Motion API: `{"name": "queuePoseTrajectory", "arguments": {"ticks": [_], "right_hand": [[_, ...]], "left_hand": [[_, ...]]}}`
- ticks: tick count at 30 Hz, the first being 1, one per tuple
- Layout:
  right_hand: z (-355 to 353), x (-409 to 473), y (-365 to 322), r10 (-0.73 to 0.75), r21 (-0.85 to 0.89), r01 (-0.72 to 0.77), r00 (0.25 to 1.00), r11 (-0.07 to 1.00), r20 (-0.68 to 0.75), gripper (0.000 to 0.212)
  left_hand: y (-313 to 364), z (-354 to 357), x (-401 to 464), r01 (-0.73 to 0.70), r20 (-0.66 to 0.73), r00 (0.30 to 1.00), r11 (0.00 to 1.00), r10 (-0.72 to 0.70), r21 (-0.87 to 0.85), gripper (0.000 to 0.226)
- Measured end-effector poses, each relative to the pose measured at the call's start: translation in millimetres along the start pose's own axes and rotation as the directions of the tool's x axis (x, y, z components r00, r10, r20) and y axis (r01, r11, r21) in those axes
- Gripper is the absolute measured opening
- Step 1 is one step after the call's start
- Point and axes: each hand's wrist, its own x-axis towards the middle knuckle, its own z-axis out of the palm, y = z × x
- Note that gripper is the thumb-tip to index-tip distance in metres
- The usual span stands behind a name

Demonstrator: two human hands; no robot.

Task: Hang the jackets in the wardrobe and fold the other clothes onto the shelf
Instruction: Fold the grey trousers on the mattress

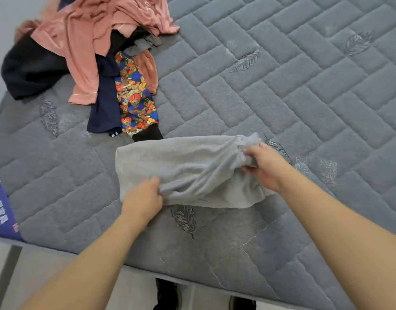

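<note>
While the grey garment lies partly folded on the quilted mattress, the left hand pinches its near edge and the right hand grips its bunched right end. Beyond it sits a pile of clothes.

Garment on mattress, pile behind-left
</note>
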Motion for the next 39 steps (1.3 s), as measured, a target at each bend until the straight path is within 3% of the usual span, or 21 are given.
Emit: {"name": "queuePoseTrajectory", "arguments": {"ticks": [2,4,7,9,11,13,15,16,18,20,21,23,26,29,31,32,34,35,36,37,39], "right_hand": [[7,-3,-40,-0.084,0.054,0.084,0.996,0.995,-0.002,0.019],[7,-5,-61,-0.12,0.045,0.121,0.993,0.992,-0.012,0.02],[-4,-3,-52,-0.098,-0.13,0.087,0.992,0.988,-0.083,0.024],[-20,0,-22,0.002,-0.275,-0.051,0.985,0.96,-0.174,0.022],[-41,8,19,0.104,-0.367,-0.198,0.96,0.909,-0.26,0.019],[-56,17,59,0.129,-0.462,-0.291,0.928,0.838,-0.349,0.024],[-61,30,85,0.067,-0.498,-0.328,0.88,0.803,-0.471,0.032],[-59,35,92,0.027,-0.478,-0.329,0.844,0.814,-0.535,0.035],[-49,42,98,-0.025,-0.33,-0.277,0.731,0.902,-0.682,0.041],[-35,44,101,0.068,-0.012,-0.122,0.629,0.992,-0.775,0.066],[-28,43,104,0.152,0.157,-0.045,0.615,0.987,-0.774,0.082],[-13,38,111,0.271,0.349,0.002,0.625,0.937,-0.732,0.095],[-4,38,116,0.329,0.469,0.007,0.705,0.883,-0.629,0.062],[-5,39,108,0.327,0.501,0.019,0.735,0.865,-0.594,0.046],[-9,36,105,0.323,0.506,0.033,0.734,0.862,-0.598,0.047],[-9,33,104,0.315,0.508,0.05,0.731,0.86,-0.606,0.046],[-10,28,107,0.303,0.474,0.07,0.685,0.878,-0.663,0.046],[-10,25,111,0.312,0.443,0.045,0.647,0.895,-0.696,0.049],[-8,23,115,0.33,0.425,0.005,0.623,0.905,-0.709,0.055],[-4,21,121,0.359,0.434,-0.035,0.623,0.9,-0.695,0.063],[10,15,133,0.411,0.454,-0.111,0.647,0.884,-0.642,0.075]], "left_hand": [[-12,-41,10,0.09,-0.223,0.967,0.985,-0.121,-0.147,0.016],[-19,-79,20,0.064,-0.435,0.888,0.976,-0.15,-0.207,0.016],[-11,-99,20,-0.076,-0.592,0.804,0.997,0.056,-0.009,0.022],[2,-76,9,-0.252,-0.47,0.82,0.943,0.328,0.218,0.027],[8,-32,-3,-0.346,-0.094,0.91,0.865,0.404,0.363,0.026],[5,14,-8,-0.163,0.198,0.975,0.924,0.098,0.345,0.032],[2,43,-10,0.233,0.294,0.93,0.972,-0.222,-0.004,0.033],[2,52,-8,0.441,0.297,0.884,0.853,-0.36,-0.279,0.033],[5,63,-2,0.637,0.39,0.698,0.272,-0.601,-0.721,0.044],[10,63,4,0.486,0.531,0.512,-0.282,-0.676,-0.827,0.052],[12,62,9,0.38,0.575,0.47,-0.435,-0.67,-0.817,0.05],[18,55,14,0.271,0.636,0.496,-0.59,-0.592,-0.761,0.038],[22,37,16,0.254,0.665,0.617,-0.693,-0.421,-0.675,0.016],[13,21,7,0.044,0.558,0.742,-0.804,-0.371,-0.593,0.018],[4,26,-14,-0.004,0.56,0.723,-0.813,-0.404,-0.582,0.02],[0,34,-30,0.062,0.614,0.66,-0.784,-0.432,-0.618,0.019],[-8,61,-63,0.309,0.72,0.389,-0.655,-0.575,-0.69,0.023],[-13,73,-75,0.431,0.694,0.237,-0.567,-0.68,-0.702,0.029],[-17,82,-81,0.511,0.604,0.168,-0.455,-0.779,-0.729,0.032],[-22,87,-81,0.575,0.495,0.223,-0.296,-0.84,-0.762,0.034],[-26,85,-70,0.637,0.324,0.506,0.094,-0.799,-0.765,0.047]]}}
